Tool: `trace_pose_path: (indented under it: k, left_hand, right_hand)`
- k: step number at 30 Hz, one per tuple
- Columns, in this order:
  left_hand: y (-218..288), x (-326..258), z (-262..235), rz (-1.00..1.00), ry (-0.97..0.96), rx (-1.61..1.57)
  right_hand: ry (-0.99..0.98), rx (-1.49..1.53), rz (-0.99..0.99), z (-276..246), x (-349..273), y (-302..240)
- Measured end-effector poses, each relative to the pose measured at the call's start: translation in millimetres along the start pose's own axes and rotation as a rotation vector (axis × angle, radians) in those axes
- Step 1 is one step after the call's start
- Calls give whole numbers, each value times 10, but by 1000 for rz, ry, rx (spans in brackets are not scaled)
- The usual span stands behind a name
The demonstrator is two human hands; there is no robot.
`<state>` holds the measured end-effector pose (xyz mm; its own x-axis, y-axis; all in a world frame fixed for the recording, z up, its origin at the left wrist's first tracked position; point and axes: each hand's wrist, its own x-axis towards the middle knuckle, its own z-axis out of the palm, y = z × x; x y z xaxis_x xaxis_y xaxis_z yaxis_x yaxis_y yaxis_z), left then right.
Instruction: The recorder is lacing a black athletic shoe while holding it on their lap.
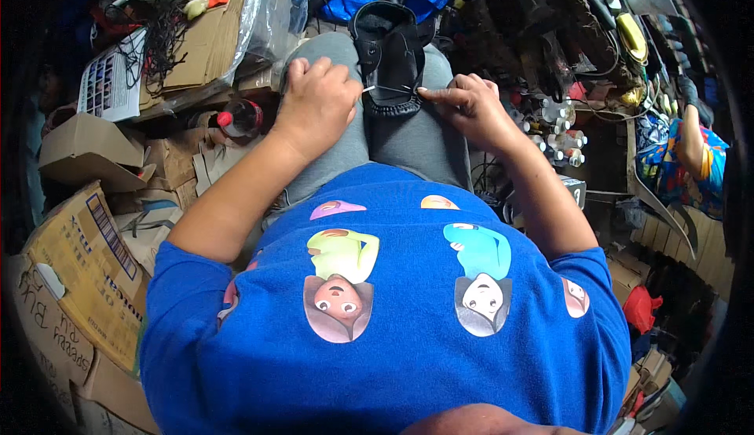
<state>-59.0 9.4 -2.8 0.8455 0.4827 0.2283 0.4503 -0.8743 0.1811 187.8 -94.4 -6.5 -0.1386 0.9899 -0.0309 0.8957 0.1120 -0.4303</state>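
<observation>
A black leather shoe (390, 62) rests across my lap between the knees, its gathered, stitched toe end nearest me. My left hand (320, 101) is closed beside the shoe's left edge. A thin pale tip (368, 88) sticks out from its fingers towards the shoe; the rest of it is hidden in the fist. At the right edge, my right hand (469, 105) has its thumb and forefinger pressed together near the toe seam. A thin thread-like line (395, 88) crosses the shoe opening between the hands. What the right fingers pinch is too small to make out.
Flattened cardboard (200, 50) and plastic sheeting lie at the far left. A red-capped bottle (240, 118) stands left of my knee, above cardboard boxes (94, 270). Several small bottles (561, 133) stand at right. Another person's arm (691, 140) shows at far right.
</observation>
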Motion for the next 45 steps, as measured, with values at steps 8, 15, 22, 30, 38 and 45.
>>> trace_pose_path:
  k: [8,15,22,30,38,45]
  left_hand:
    - [-104,231,363,-25,96,-363]
    - [-133,217,379,-51,49,-336]
    - [-139,217,374,-41,35,-330]
    - [-109,212,389,-64,8,-334]
    - [-207,466,412,52,-19,-391]
    - [-49,184,402,-5,15,-388]
  right_hand:
    - [-197,449,26,-49,288,339]
    - [-243,566,27,-30,355,368]
    - [-266,585,17,-39,349,390]
    - [-269,613,-2,-7,350,422]
    - [-319,630,20,-28,369,381]
    - [-167,393,10,15,200,285]
